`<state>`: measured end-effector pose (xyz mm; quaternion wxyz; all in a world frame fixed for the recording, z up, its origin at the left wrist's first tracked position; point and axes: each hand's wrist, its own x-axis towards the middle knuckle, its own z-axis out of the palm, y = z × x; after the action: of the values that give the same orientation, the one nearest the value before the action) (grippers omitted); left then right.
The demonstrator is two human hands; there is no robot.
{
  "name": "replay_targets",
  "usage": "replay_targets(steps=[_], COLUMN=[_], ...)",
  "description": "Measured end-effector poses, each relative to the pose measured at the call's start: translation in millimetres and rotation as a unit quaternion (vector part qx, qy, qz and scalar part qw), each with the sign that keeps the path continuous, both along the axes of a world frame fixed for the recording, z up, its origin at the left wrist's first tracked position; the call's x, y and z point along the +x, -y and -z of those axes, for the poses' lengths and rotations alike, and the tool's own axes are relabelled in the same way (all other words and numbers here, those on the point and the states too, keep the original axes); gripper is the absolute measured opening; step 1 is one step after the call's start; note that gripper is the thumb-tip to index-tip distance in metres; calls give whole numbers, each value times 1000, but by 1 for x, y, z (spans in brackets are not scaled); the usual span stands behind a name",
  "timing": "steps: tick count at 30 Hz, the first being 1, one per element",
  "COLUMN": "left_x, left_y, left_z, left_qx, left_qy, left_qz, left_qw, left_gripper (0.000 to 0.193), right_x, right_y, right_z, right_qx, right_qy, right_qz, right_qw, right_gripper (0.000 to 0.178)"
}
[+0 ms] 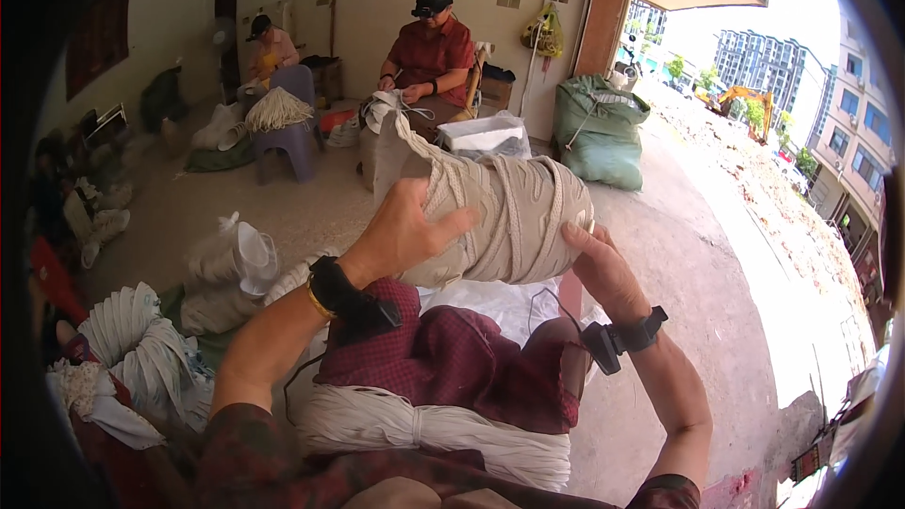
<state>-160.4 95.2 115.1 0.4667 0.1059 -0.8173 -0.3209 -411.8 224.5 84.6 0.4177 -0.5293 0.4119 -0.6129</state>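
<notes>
One left hand [403,228], fingers half-curled around a beige corded roll [523,217], right hand [608,270] closed on its end, maroon cloth [462,358] below the fingers.

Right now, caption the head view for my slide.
Left hand and right hand hold a beige, ridged, cylindrical bundle above maroon checked cloth.

A beige fabric bundle [535,219] is roughly cylindrical; pale bands [510,215] cross around it; it is held up sideways.
</notes>
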Motion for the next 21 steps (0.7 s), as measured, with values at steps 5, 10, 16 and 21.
replay_targets(steps=[5, 10, 16, 21], left_x=[7, 8, -8, -8], left_y=[18, 25, 22, 33], left_z=[22, 44, 81, 112], left_qx=[39, 125, 123, 292], left_qy=[111, 184, 34, -47], left_qz=[2, 53, 56, 107], left_qw=[993, 973, 990, 949], left_gripper=[26, 32, 56, 50], right_x=[-1, 8, 20, 16], right_y=[-3, -4, 8, 10], right_z=[9, 22, 9, -4], right_qx=[36, 92, 114, 142], right_qy=[-36, 18, -78, -163], right_qz=[19, 51, 66, 82], right_qw=[999, 994, 988, 973], right_gripper=[44, 44, 45, 45])
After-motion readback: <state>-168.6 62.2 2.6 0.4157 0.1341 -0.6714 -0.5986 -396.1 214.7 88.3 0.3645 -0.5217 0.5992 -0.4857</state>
